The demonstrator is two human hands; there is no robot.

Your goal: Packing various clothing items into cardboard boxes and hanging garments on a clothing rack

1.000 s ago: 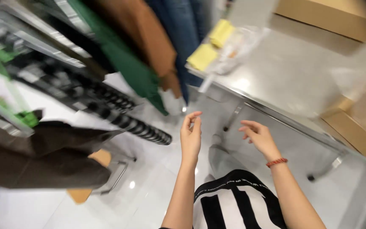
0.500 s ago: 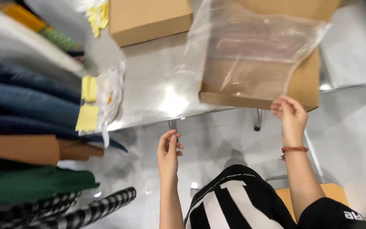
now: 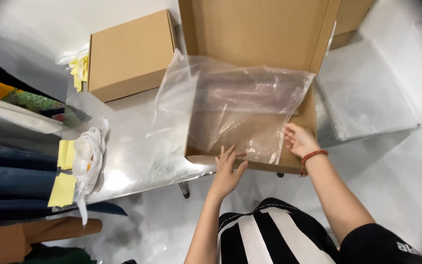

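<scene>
The open box [image 3: 257,29] at the top middle is brown cardboard, dull and smooth. The bag [image 3: 240,110] in it is thin clear plastic, shiny and crinkly. The table [image 3: 137,146] is shiny metal. At the left, the folded clothes [image 3: 10,176] are soft cloth.

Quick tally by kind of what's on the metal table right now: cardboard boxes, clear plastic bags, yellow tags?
Cardboard boxes: 2, closed box and open box.
Clear plastic bag: 1, clear plastic bag lying over the open box.
Yellow tag bundles: 2, far bundle and near bundle.
Total: 5
</scene>
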